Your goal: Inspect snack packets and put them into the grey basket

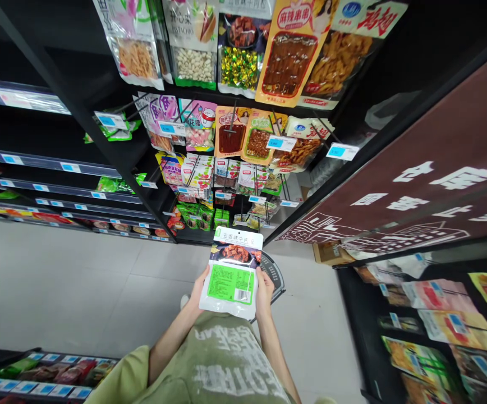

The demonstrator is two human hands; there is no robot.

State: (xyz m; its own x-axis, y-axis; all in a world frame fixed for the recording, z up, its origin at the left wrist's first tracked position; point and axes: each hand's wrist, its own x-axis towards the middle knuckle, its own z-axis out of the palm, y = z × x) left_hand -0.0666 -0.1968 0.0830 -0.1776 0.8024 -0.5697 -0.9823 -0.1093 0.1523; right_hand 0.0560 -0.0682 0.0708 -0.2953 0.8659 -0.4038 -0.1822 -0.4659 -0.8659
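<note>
A white snack bag [233, 283] is held in front of my body with its printed face toward me. It has a picture of dark meat pieces, a green text panel and a barcode. My left hand [199, 287] grips the left edge, and my right hand [264, 289] grips the right edge. Some fingers are hidden behind the bag. Just beyond the bag, a dark basket [274, 274] shows in part near the floor. Higher up hangs a similar bag of foil-wrapped pieces [240, 64], apart from both hands.
Hooks ahead carry snack bags, including a pistachio bag [193, 62] and an orange pouch [292, 56]. Black shelves [50, 143] with price tags run along the left. A brown printed panel [416, 163] borders the right, above another rack of bags [441, 294]. A cardboard box [331, 255] sits on the floor.
</note>
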